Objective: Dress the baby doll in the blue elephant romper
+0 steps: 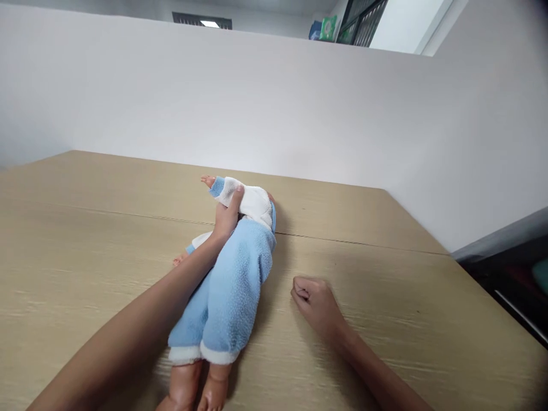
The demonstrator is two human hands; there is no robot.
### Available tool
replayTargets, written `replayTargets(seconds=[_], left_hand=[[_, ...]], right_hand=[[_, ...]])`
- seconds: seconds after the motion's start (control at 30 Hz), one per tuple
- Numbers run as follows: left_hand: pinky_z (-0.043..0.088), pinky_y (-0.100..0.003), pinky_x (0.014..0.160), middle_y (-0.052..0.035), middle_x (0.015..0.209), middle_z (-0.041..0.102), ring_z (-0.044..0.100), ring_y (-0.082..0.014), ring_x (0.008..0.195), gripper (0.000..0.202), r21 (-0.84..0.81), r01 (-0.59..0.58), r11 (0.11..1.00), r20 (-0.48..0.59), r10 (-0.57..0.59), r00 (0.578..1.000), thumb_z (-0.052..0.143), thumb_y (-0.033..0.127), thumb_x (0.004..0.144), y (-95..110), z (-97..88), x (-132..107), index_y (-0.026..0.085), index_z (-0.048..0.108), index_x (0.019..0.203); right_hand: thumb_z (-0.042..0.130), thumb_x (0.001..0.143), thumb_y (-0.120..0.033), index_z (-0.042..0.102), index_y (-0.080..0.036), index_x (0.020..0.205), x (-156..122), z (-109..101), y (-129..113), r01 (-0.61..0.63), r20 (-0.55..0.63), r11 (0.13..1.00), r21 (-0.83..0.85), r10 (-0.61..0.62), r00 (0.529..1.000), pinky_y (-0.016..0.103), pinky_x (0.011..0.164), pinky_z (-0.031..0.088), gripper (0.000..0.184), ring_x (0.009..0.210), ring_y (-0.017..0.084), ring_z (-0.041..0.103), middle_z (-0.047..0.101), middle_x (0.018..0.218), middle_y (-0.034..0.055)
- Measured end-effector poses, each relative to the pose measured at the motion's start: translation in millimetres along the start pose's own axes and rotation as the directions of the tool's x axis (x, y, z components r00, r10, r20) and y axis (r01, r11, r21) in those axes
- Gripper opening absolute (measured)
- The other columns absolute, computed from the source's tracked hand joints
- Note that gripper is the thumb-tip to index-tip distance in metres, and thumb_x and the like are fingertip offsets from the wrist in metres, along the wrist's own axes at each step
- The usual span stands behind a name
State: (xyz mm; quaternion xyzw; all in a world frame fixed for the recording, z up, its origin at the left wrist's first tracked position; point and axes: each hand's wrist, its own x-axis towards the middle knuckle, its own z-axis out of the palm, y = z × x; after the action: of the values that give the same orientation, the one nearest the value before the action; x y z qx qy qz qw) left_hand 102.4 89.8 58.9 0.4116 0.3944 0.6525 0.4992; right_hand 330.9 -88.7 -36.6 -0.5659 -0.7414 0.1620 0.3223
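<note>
A baby doll [240,274] in light blue fleece trousers and a white top with blue cuffs lies on its side across the table, its bare feet toward me. My left hand [229,214] grips the doll at its upper body, thumb over the white top and the other fingers hidden beneath. One doll arm points up and left; the other rests on the table past my wrist. The doll's head is hardly visible behind its body. To the right of the doll, apart from it, my right hand [314,299] rests near the tabletop, curled into a fist with nothing visible in it.
The wide wooden table [385,297] has a seam running across it. Behind it stands a white wall [257,103], with a green package [328,27] visible beyond its top. Dark items [514,268] sit past the table's right edge.
</note>
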Motion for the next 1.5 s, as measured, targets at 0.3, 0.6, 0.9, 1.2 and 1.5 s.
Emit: replayTargets(seconds=[0.3, 0.6, 0.9, 1.2, 1.5], left_hand=[[0.056, -0.04, 0.102, -0.0142, 0.117, 0.079, 0.073, -0.0314, 0.116, 0.059, 0.162, -0.14, 0.977, 0.179, 0.11, 0.978, 0.078, 0.066, 0.087, -5, 23.0, -13, 0.013, 0.073, 0.112], [0.052, -0.047, 0.097, -0.0126, 0.111, 0.075, 0.07, -0.0324, 0.103, 0.034, 0.517, -0.652, 0.555, 0.684, 0.19, 0.704, 0.077, 0.048, 0.095, -13, 56.7, -42, 0.017, 0.068, 0.108], [0.044, -0.046, 0.112, -0.011, 0.133, 0.066, 0.06, -0.0297, 0.128, 0.027, 0.483, -0.72, 0.498, 0.747, 0.194, 0.636, 0.064, 0.043, 0.106, 14, -16.8, -57, 0.023, 0.064, 0.125], [0.036, -0.054, 0.11, -0.0095, 0.12, 0.072, 0.058, -0.0317, 0.118, 0.031, 0.676, -0.633, 0.377, 0.69, -0.024, 0.723, 0.038, 0.044, 0.111, 1, -107.3, -60, 0.022, 0.058, 0.118], [0.036, -0.053, 0.117, -0.0065, 0.11, 0.073, 0.062, -0.0269, 0.105, 0.027, 0.73, -0.487, 0.48, 0.6, -0.109, 0.792, 0.041, 0.041, 0.103, 15, -94.8, -47, 0.023, 0.059, 0.112]], right_hand=[[0.057, 0.101, -0.035, 0.031, -0.024, 0.071, 5, -4, -8, -0.121, -0.065, 0.984, 0.127, 0.13, 0.989, 0.028, 0.059, 0.027, 0.041, 0.058, 0.012, 0.034, 0.034, 0.062, -0.0067], [0.057, 0.097, -0.076, 0.038, -0.037, 0.162, 28, -51, 4, -0.438, 0.301, 0.224, 0.87, 0.462, 0.834, 0.037, 0.086, 0.06, 0.078, 0.105, 0.024, 0.074, 0.065, 0.148, 0.0092], [0.039, 0.109, -0.061, 0.064, -0.03, 0.145, 30, -72, 15, -0.496, 0.474, -0.112, 0.861, 0.529, 0.704, 0.048, 0.104, 0.062, 0.054, 0.106, 0.027, 0.08, 0.084, 0.118, 0.007], [0.06, 0.105, -0.039, 0.079, -0.015, 0.114, 38, -70, 1, -0.591, 0.379, 0.15, 0.793, 0.638, 0.67, 0.024, 0.047, 0.057, 0.032, 0.047, 0.016, 0.067, 0.081, 0.073, 0.0054], [0.075, 0.095, -0.046, 0.078, -0.018, 0.097, 48, -68, 5, -0.612, 0.382, 0.221, 0.759, 0.61, 0.694, 0.024, 0.048, 0.058, 0.028, 0.051, 0.018, 0.069, 0.078, 0.067, 0.0061]])
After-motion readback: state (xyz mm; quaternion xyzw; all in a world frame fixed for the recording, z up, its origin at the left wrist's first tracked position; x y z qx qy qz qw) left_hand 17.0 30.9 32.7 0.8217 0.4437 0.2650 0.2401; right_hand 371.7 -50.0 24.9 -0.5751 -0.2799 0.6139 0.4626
